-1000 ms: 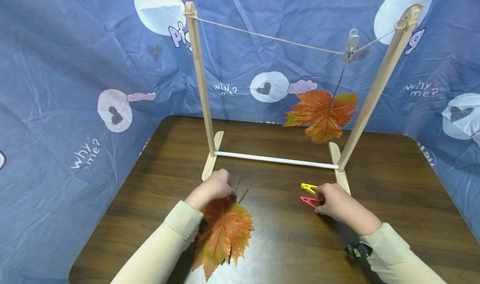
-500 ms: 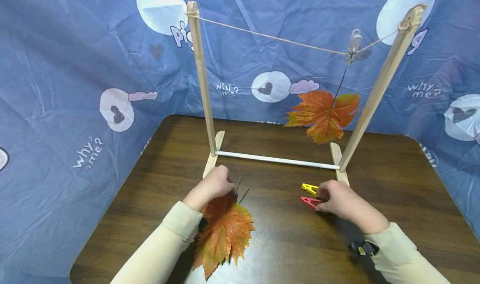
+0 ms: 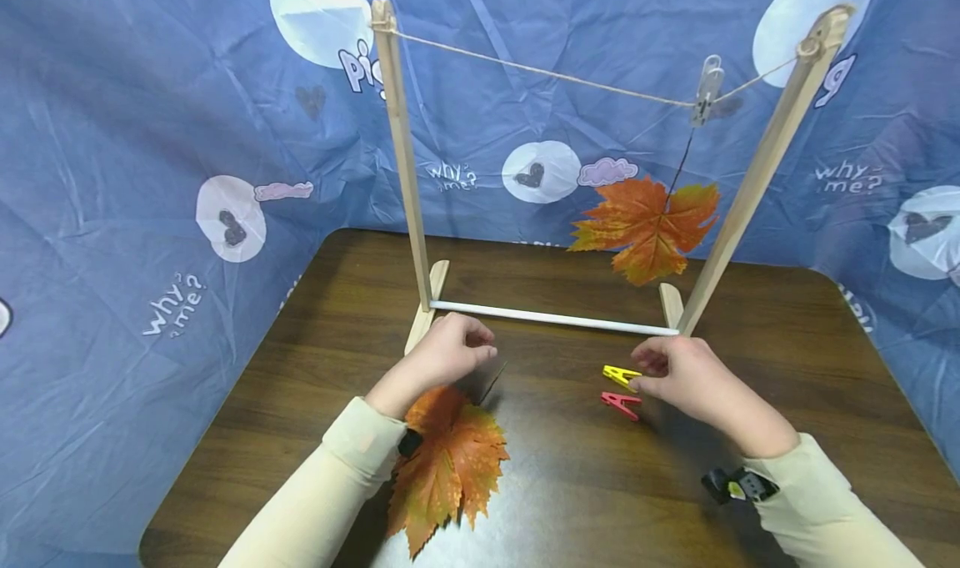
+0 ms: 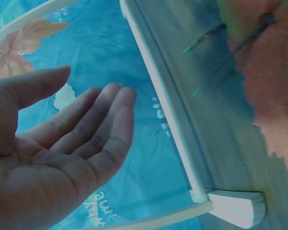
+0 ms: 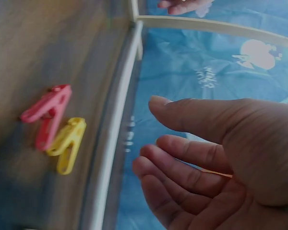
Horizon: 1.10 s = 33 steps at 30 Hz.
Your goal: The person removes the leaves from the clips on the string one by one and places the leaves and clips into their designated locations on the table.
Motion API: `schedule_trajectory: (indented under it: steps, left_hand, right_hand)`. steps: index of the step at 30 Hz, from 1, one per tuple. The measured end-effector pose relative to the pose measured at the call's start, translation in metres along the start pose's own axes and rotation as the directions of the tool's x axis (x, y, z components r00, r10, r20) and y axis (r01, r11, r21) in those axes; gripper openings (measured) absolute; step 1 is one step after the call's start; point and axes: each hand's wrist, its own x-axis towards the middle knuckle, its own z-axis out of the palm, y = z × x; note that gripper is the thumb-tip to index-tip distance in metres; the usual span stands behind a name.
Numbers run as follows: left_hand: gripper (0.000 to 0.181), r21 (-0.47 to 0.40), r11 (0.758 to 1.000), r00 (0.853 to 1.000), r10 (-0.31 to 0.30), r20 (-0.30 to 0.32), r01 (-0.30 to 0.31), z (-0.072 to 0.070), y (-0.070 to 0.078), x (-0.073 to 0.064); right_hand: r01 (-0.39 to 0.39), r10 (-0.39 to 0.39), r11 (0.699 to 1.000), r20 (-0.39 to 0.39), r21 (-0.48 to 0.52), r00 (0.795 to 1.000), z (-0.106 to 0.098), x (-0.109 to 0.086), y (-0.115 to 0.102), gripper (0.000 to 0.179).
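Observation:
My left hand is raised a little over the stems of the leaves, its fingers relaxed and holding nothing. Below it on the table lie orange maple leaves, overlapping; two thin dark stems show in the left wrist view. On the other side my right hand hovers beside a yellow clothespin and a red clothespin, its fingers loosely bent around nothing. Both clothespins rest side by side on the table in the right wrist view too. Another orange leaf hangs by its stem from a clear clothespin.
Behind the hands stands a wooden frame with a twine line strung between its posts. A white rod joins the feet near the brown table. A blue printed cloth hangs behind.
My left hand has lifted off the leaves and moved slightly up and right, fingers loosening. My right hand has drawn up and back from the clothespins, which stay in place.

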Motion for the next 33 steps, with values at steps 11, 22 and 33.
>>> schedule_trajectory:
  steps: [11,22,33]
  left_hand:
    - [0.02,-0.121,0.986,0.984,0.097,-0.149,-0.116,-0.007,0.024,0.009]
    - [0.021,-0.163,0.974,0.976,0.13,-0.175,-0.159,-0.01,0.05,0.013]
    - [0.021,-0.194,0.954,0.962,0.188,-0.199,-0.227,-0.014,0.083,0.027]
  right_hand:
    - [0.01,-0.004,0.999,-0.149,0.044,0.989,-0.039,-0.002,-0.021,0.029]
    - [0.073,-0.063,0.997,-0.28,0.026,0.958,-0.071,-0.002,-0.036,0.032]
    - [0.102,-0.077,0.994,-0.373,0.048,0.925,-0.099,0.001,-0.057,0.028]
